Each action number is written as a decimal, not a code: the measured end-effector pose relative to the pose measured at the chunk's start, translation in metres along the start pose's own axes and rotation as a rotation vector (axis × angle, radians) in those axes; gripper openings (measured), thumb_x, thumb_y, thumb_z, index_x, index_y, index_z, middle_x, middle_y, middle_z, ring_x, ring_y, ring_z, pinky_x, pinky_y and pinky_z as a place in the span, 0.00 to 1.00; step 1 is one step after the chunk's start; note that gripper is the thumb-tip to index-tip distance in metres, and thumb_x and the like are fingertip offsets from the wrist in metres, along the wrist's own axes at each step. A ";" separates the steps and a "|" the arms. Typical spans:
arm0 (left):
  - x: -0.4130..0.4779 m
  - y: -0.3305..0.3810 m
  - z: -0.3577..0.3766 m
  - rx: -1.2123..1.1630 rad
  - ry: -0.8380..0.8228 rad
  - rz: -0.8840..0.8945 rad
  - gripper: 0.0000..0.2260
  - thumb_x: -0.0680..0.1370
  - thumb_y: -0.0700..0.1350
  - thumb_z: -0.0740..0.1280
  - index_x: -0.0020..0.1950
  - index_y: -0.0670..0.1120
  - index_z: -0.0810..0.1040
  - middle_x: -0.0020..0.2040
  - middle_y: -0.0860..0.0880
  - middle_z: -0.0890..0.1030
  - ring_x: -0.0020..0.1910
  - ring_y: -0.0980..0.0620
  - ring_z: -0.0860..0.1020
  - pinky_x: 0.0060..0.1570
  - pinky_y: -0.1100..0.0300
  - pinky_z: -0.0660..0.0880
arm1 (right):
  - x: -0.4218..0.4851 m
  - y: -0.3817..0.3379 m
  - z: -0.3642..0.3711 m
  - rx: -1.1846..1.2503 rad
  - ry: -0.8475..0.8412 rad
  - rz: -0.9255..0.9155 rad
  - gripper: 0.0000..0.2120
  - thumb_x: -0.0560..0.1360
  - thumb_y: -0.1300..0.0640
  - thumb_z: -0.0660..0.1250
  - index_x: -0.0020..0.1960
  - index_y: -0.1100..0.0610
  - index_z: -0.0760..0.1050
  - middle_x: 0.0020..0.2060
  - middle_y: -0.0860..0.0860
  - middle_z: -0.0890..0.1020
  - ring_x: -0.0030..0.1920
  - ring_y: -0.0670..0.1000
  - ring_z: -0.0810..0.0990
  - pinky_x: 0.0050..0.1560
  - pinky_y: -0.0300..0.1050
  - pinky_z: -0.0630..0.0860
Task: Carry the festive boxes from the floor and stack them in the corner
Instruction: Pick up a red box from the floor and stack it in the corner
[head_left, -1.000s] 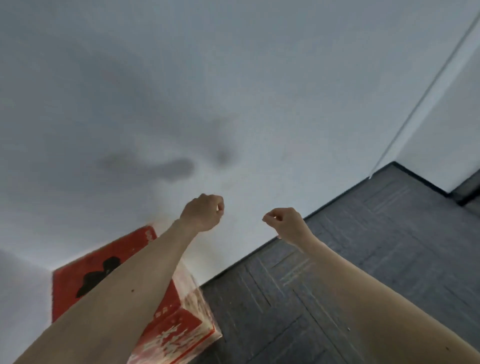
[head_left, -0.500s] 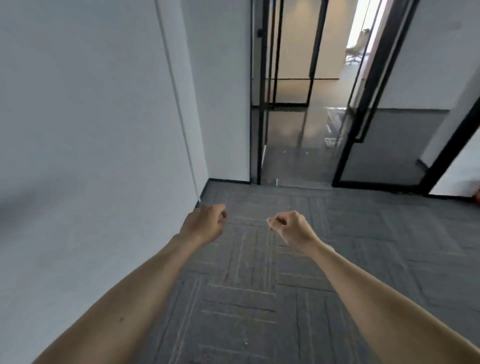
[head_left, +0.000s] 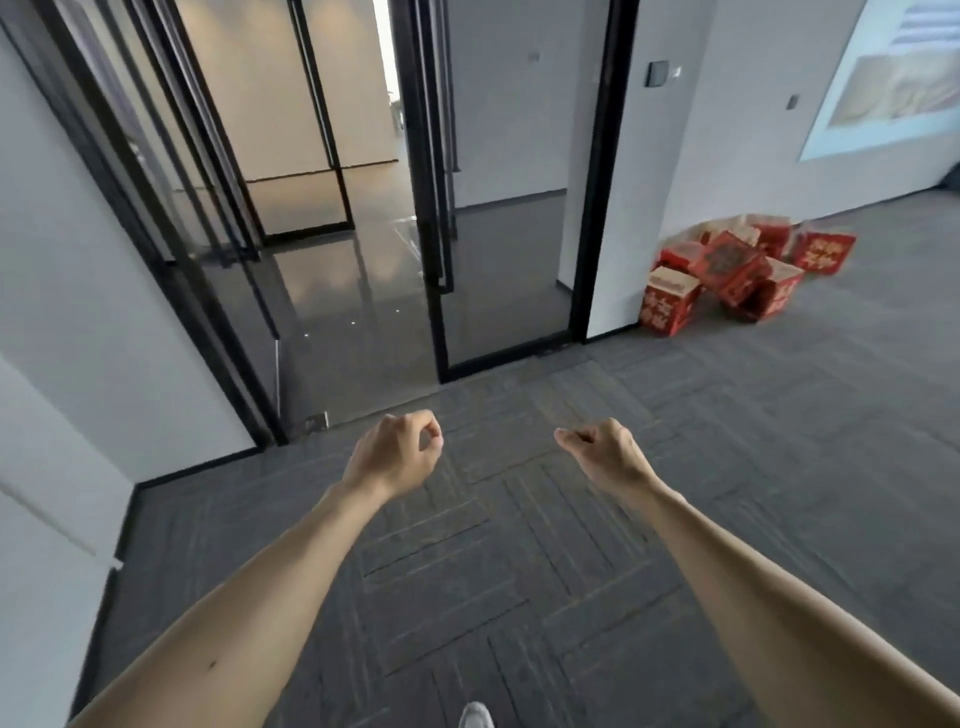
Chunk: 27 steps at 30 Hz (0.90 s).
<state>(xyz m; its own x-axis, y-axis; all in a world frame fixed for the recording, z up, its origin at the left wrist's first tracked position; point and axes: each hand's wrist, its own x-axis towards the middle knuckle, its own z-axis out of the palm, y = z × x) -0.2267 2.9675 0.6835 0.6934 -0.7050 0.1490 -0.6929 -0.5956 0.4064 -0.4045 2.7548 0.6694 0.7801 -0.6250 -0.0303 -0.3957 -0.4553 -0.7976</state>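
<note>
Several red festive boxes with white and gold print lie in a loose heap on the grey carpet at the far right, against the white wall. One box stands nearest, upright at the heap's left end. My left hand and my right hand are held out in front of me over the carpet, both curled into loose fists with nothing in them. Both are far from the boxes.
Black-framed glass doors stand ahead, opening onto a glossy corridor floor. A white wall runs along the left. A projected image glows on the right wall. The tip of my shoe shows at the bottom edge.
My view has swung right, from the corner wall with a red box at its foot, past the glass doors, to the heap of boxes. My hands stay curled and empty throughout.
</note>
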 end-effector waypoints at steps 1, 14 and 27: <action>0.031 0.006 0.013 -0.011 -0.012 0.028 0.05 0.77 0.51 0.66 0.44 0.52 0.78 0.38 0.51 0.81 0.38 0.48 0.80 0.39 0.55 0.76 | 0.022 0.013 -0.010 -0.008 0.023 0.024 0.26 0.79 0.51 0.65 0.29 0.55 0.56 0.19 0.43 0.57 0.21 0.44 0.56 0.22 0.37 0.55; 0.401 0.153 0.158 -0.182 -0.262 0.249 0.12 0.78 0.54 0.65 0.36 0.53 0.74 0.39 0.48 0.83 0.41 0.46 0.80 0.41 0.56 0.74 | 0.249 0.151 -0.178 -0.021 0.386 0.399 0.23 0.79 0.51 0.66 0.29 0.56 0.64 0.27 0.46 0.62 0.27 0.45 0.58 0.28 0.43 0.56; 0.686 0.352 0.316 -0.096 -0.473 0.318 0.10 0.77 0.54 0.67 0.37 0.54 0.77 0.41 0.49 0.84 0.42 0.47 0.82 0.45 0.54 0.79 | 0.481 0.335 -0.364 0.200 0.511 0.524 0.23 0.78 0.51 0.66 0.29 0.54 0.62 0.20 0.44 0.60 0.21 0.44 0.58 0.29 0.42 0.56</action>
<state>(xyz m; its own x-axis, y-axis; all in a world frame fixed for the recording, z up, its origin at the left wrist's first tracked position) -0.0572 2.1522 0.6436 0.2746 -0.9523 -0.1329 -0.8165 -0.3040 0.4909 -0.3383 2.0707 0.6074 0.1733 -0.9661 -0.1913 -0.5196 0.0754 -0.8511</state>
